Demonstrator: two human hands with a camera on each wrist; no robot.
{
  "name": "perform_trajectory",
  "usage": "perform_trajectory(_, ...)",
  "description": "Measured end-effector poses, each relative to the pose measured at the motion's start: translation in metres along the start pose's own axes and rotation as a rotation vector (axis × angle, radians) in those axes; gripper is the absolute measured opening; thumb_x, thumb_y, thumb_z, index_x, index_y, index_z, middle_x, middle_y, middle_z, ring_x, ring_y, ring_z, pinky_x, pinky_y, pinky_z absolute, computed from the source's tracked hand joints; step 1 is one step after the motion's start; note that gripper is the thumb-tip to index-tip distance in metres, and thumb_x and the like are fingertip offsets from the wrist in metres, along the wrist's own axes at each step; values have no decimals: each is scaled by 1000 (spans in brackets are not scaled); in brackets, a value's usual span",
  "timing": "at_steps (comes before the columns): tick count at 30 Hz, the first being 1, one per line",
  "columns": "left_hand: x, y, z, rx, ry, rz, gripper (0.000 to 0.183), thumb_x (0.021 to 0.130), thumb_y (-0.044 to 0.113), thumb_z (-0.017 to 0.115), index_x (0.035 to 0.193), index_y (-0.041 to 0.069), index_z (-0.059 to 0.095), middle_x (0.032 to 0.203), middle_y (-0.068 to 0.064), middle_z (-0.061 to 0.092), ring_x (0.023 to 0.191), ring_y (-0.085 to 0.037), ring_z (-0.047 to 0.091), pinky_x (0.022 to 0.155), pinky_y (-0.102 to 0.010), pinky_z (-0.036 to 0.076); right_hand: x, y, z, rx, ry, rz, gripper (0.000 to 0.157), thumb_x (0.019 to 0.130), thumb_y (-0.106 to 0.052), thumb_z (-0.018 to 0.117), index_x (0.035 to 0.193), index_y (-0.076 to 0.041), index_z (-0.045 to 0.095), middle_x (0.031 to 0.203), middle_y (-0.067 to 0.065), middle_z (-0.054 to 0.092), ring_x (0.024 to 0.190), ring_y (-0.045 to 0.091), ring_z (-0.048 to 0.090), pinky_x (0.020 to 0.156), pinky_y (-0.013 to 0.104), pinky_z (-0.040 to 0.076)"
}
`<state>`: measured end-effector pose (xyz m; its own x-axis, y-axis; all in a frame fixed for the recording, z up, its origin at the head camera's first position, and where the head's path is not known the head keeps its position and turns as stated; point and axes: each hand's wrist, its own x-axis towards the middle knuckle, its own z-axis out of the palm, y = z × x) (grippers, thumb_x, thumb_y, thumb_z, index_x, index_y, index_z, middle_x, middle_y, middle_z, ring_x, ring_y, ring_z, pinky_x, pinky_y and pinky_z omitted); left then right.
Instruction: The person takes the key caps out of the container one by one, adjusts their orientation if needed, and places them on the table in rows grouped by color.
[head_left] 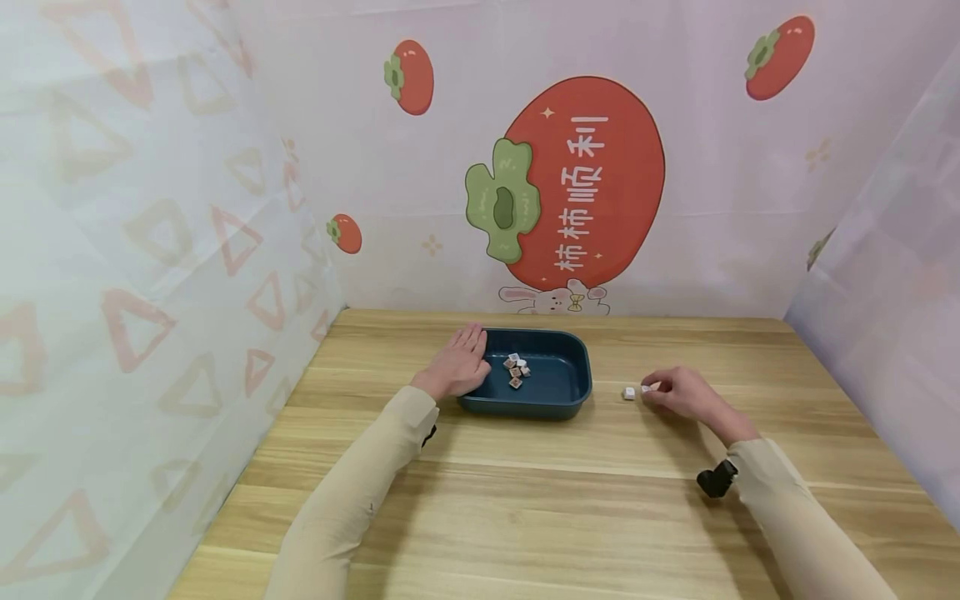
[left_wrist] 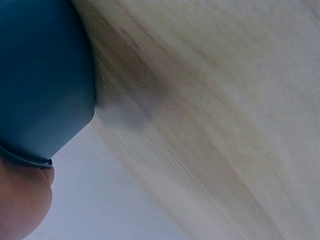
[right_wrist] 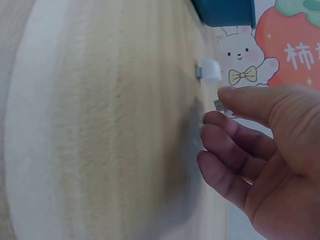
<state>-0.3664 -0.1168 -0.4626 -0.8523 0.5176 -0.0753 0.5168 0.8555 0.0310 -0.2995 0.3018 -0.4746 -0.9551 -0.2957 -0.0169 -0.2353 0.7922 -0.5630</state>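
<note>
My left hand (head_left: 459, 364) rests on the left rim of a dark blue rectangular tray (head_left: 525, 411), its fingers extended and its thumb on the inner side. From the left wrist view, part of that hand (left_wrist: 25, 202) sits on the rim above the tray's outer wall (left_wrist: 45, 80). To the right of the tray, thumb and forefinger of my right hand (head_left: 681, 393) pinch a small white block (right_wrist: 220, 106) with a grey patterned side. Just left of those fingertips, another small white block (head_left: 629, 393) lies on the table.
Several small white and brown blocks (head_left: 516, 372) are clustered inside the tray, left of its middle. The wood-grain table (head_left: 540, 517) meets a printed cloth backdrop (head_left: 420, 275) behind and a patterned cloth (head_left: 172, 333) on the left.
</note>
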Motion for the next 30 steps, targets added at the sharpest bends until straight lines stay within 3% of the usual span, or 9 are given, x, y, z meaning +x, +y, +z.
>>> perform_trajectory(17, -2, 1, -2, -2, -5, -3, 66, 103, 32, 29, 156, -1, 8, 166, -15, 1, 155, -29, 1, 126, -42, 5, -2, 7, 8, 22, 0, 56, 31, 95, -20, 62, 117, 2, 66, 72, 4, 61, 56, 12, 54, 48, 26, 44)
perform_trajectory(30, -1, 2, -2, 1, -6, -9, 66, 103, 32, 30, 157, 0, 8, 166, -14, 1, 155, -28, 0, 126, -42, 5, -6, -3, 0, 12, -3, 17, 38, 92, -13, 65, 122, 9, 60, 72, 5, 64, 57, 14, 57, 50, 27, 44)
